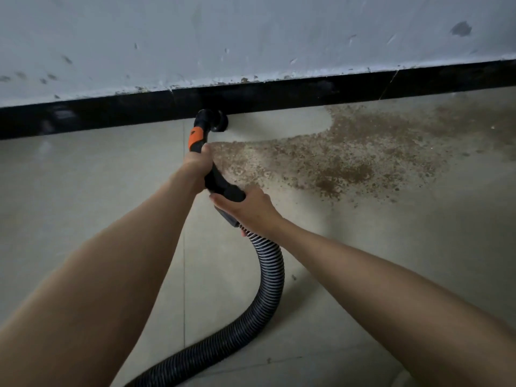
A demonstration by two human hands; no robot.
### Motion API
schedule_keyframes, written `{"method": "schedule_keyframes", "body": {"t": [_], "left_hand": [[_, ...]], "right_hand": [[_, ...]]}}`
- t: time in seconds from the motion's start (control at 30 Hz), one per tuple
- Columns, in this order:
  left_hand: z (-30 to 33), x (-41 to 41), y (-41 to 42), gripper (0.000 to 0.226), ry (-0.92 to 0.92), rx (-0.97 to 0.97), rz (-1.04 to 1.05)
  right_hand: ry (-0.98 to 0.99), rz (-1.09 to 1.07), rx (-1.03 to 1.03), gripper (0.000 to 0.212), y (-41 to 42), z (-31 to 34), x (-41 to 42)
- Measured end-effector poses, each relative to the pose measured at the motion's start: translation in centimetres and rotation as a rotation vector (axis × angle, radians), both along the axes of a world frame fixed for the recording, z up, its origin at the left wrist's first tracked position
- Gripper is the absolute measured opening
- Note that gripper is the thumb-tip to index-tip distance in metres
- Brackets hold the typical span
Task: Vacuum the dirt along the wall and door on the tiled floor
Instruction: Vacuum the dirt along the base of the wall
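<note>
Surroundings: a pale wall (251, 37), scuffed and flecked with chipped paint, runs across the top of the view above a black skirting board (307, 90) that meets the tiled floor (83, 191).
In the way: nothing lies between the nozzle and the dirt; the ribbed hose (272, 277) loops back between the person's forearms and runs off the bottom edge.
Dirt: a brown, gritty spread of dirt (335, 160) covers the tiles to the right of the nozzle, thickest in a patch well out from the wall and thinning toward the skirting board on the far right.
Cleaned strip: a pale band of bare tile lies along the skirting board just right of the nozzle, cutting into the dirt's upper edge.
Vacuum: the black nozzle (213, 120) sits on the floor, touching the base of the skirting board, with a bent black handle (220, 182) bearing an orange band behind it.
Left hand: the left hand (198, 160) grips the handle just below the orange band, fingers curled tight round it.
Right hand: the right hand (248, 209) holds the lower end of the handle where the hose joins, fingers wrapped over it and thumb pressed along its side.
</note>
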State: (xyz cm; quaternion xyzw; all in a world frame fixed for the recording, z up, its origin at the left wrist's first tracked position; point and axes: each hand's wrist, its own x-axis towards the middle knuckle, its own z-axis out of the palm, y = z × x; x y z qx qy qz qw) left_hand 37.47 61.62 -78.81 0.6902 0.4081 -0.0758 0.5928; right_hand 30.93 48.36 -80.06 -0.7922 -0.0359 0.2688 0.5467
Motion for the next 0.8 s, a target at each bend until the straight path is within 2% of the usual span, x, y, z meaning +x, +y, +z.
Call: {"method": "schedule_keyframes", "body": {"t": [0.13,0.33,0.57,0.8], "left_hand": [[0.5,-2.9,3.9,0.034,0.023,-0.025,0.089],[0.5,-6.6,6.7,0.032,0.071,-0.042,0.063],[0.9,-7.7,6.8,0.032,0.070,-0.098,0.008],[1.3,-7.3,4.7,0.032,0.047,-0.068,-0.070]], "right_hand": [[0.020,0.076,0.019,0.050,3.6,0.2,-2.0],[0.023,0.088,-0.028,0.051,6.0,0.7,-6.4],[0.030,0.062,-0.135,0.052,6.2,2.4,-8.0],[0.040,-0.023,-0.094,0.050,4.7,2.5,-8.3]]}}
